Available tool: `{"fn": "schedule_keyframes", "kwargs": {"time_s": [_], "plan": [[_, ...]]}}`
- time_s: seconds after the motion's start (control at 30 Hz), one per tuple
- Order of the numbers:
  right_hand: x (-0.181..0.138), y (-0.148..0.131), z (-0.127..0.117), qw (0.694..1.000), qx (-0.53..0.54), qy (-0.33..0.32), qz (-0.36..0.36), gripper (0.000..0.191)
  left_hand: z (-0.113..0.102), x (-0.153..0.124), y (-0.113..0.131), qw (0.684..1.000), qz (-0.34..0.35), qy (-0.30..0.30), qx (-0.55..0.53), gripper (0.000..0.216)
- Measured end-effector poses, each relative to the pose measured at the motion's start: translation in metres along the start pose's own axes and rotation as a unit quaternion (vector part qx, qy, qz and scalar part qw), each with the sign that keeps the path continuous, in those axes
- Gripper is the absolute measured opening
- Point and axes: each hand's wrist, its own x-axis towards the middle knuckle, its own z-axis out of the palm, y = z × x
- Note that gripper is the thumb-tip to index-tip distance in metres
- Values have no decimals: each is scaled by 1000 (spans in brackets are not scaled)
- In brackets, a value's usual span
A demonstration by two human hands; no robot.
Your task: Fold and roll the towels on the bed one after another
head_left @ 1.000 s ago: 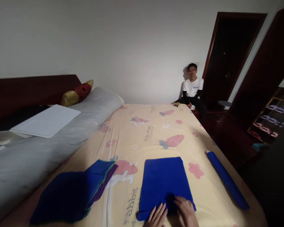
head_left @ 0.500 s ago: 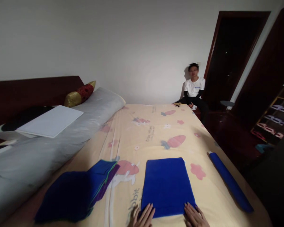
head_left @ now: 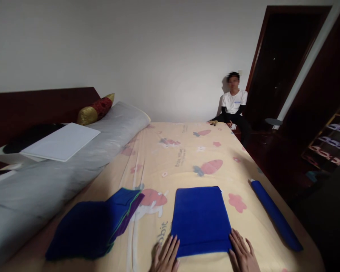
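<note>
The rectangular blue fabric piece [head_left: 201, 219] lies flat on the cream printed bedsheet [head_left: 158, 162]. The left hand [head_left: 166, 255] and right hand [head_left: 243, 249] rest at its near corners, fingers extended, slightly apart, clamping nothing. Expected handling: light, soft, non-fragile. Grip both near corners, all layers together.

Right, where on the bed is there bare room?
The widest bare sheet runs beyond the folded blue cloth toward the seated person. Another patch lies between that cloth and the blue roll. Crowded: the cloth's near corners, by left hand and right hand; the left side, with cloth pile and grey bedding.
</note>
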Motion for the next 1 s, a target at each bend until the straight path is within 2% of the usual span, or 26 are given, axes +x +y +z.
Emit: {"fn": "schedule_keyframes", "kwargs": {"time_s": [0.1, 0.2, 0.27, 0.33, 0.47, 0.53, 0.63, 0.77, 0.83, 0.9, 1.0], "plan": [[12, -29, 2, 1000, 12, 5, 17, 56, -5, 22, 29, 1000, -20, -12, -21, 60], [36, -75, 13, 997, 68, -30, -32, 54, -1, 53, 65, 998, 8, -15, -64, 56], [46, -91, 20, 992, 99, -62, -54, 55, 4, 62, 75, 996, 35, -12, -77, 56], [45, -86, 23, 990, 107, -78, -40, 56, 7, 58, 67, 997, 32, -18, -71, 57], [21, -39, 19, 993, 61, -91, 48, 56, 6, 30, 28, 998, -54, -32, -27, 60], [12, -24, 15, 993, 40, -88, 74, 58, 4, 22, 18, 997, -77, -29, -11, 59], [15, -34, 14, 993, 34, -75, 86, 58, 3, 30, 30, 995, -89, -32, -16, 59], [44, -81, 23, 990, 88, -108, 12, 54, 11, 63, 72, 996, -63, -39, -53, 61], [55, -94, 29, 986, 106, -126, -13, 53, 17, 73, 83, 996, -51, -41, -68, 61], [56, -91, 34, 986, 103, -127, -5, 54, 21, 73, 79, 994, -41, -58, -80, 61], [45, -63, 34, 990, 74, -112, 48, 60, 22, 58, 53, 990, -77, -87, -75, 60]]}}
